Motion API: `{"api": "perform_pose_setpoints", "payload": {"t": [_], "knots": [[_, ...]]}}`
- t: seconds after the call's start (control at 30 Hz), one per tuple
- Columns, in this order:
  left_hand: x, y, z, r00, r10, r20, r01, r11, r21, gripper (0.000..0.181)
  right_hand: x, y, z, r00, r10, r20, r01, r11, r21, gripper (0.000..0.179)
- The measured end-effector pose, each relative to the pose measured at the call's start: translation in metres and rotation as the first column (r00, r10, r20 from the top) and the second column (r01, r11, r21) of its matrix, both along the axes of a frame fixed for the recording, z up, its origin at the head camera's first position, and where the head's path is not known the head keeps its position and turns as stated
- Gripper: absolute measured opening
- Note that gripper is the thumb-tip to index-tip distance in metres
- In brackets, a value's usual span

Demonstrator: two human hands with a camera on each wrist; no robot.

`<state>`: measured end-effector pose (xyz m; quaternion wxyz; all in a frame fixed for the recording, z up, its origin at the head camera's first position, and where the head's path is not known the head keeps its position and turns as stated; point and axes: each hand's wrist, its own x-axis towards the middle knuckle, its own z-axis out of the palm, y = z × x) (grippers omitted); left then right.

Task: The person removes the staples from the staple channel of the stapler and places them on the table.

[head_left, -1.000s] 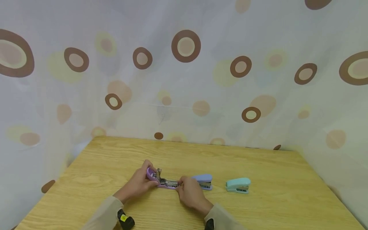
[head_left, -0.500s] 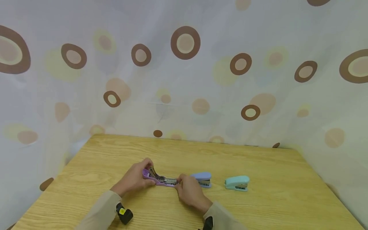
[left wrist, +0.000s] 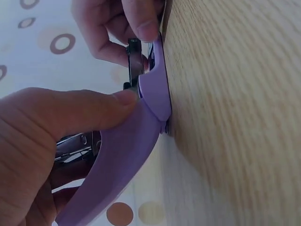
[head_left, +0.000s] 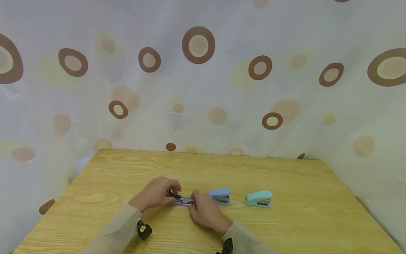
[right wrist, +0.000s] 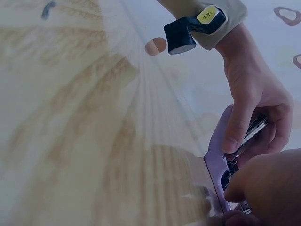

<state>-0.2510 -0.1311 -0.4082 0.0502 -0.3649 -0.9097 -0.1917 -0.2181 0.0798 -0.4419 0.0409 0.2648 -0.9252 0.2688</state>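
Observation:
A purple stapler (head_left: 183, 203) is opened out on the table between both hands, its metal staple channel showing. My left hand (head_left: 156, 193) grips its swung-back end; in the left wrist view the thumb presses near the hinge and the purple top cover (left wrist: 126, 153) stands angled away from the purple base (left wrist: 156, 92). A metal strip (left wrist: 135, 59) rises beside the base. My right hand (head_left: 207, 211) pinches the far end of the base, low on the table. Seen from the right wrist, its fingers hide part of the channel.
Just right of my right hand stands a blue stapler (head_left: 219, 193), closed. Further right is a closed teal stapler (head_left: 258, 198). All rest on a wood-grain table (head_left: 285, 229), backed by a curtain (head_left: 222, 84) with brown circles.
My left hand has moved right, closer to my right hand, and now covers the stapler's swung-back end. The metal strip changed its tilt. My right hand keeps its pinch on the base.

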Motion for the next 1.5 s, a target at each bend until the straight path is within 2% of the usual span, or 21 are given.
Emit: {"api": "perform_pose_setpoints", "payload": {"t": [0.17, 0.33, 0.4, 0.53, 0.9, 1.17, 1.37, 1.5], "knots": [[-0.006, 0.002, 0.005, 0.998, -0.063, 0.005, 0.063, 0.995, -0.076, 0.019, -0.004, -0.002, 0.000, 0.999, 0.036, -0.008, -0.036, 0.999, -0.001, 0.007], [-0.009, 0.007, 0.010, 0.988, -0.149, -0.032, 0.139, 0.970, -0.199, 0.016, -0.008, -0.001, 0.000, 0.998, 0.069, 0.001, -0.069, 0.998, -0.012, 0.008], [-0.010, 0.009, 0.011, 0.984, -0.173, -0.040, 0.160, 0.962, -0.221, 0.016, -0.010, 0.000, 0.000, 0.997, 0.074, 0.020, -0.074, 0.997, -0.024, 0.008], [-0.012, 0.010, 0.010, 0.982, -0.187, -0.025, 0.176, 0.957, -0.231, 0.016, -0.011, 0.001, -0.001, 0.997, 0.071, 0.037, -0.070, 0.997, -0.029, 0.008], [-0.017, 0.011, 0.012, 0.975, -0.215, 0.057, 0.222, 0.959, -0.178, 0.013, -0.012, 0.001, 0.000, 0.997, 0.074, 0.016, -0.073, 0.997, -0.023, 0.003], [-0.014, 0.014, 0.012, 0.969, -0.233, 0.086, 0.245, 0.954, -0.175, 0.017, -0.007, 0.000, -0.001, 0.988, 0.061, -0.140, -0.050, 0.995, 0.082, 0.003], [-0.017, 0.014, 0.006, 0.964, -0.252, 0.081, 0.262, 0.951, -0.161, 0.020, -0.005, -0.001, -0.002, 0.965, 0.068, -0.254, -0.066, 0.998, 0.018, 0.011], [-0.019, 0.014, 0.006, 0.962, -0.264, 0.070, 0.272, 0.951, -0.149, 0.020, -0.009, 0.000, -0.001, 0.958, 0.107, -0.267, -0.109, 0.994, 0.007, 0.019]]}}
